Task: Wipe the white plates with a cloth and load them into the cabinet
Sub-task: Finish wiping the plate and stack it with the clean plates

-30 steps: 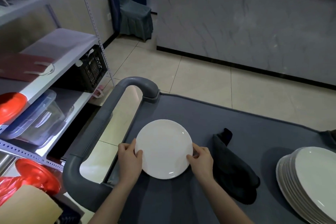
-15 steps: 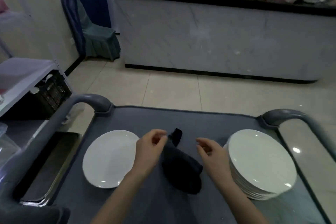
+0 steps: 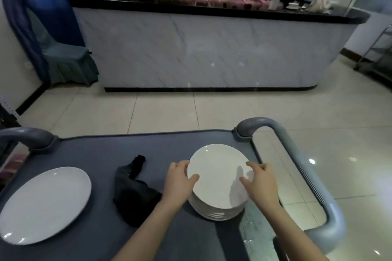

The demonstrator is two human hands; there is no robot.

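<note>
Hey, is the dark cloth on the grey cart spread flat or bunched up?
Bunched up: the dark cloth lies in a crumpled heap between the lone white plate and the stack of white plates.

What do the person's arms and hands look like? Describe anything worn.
The left hand and right hand are bare: no gloves, rings or watch show. The left forearm and right forearm are uncovered to the frame's edge; no sleeve shows.
</note>
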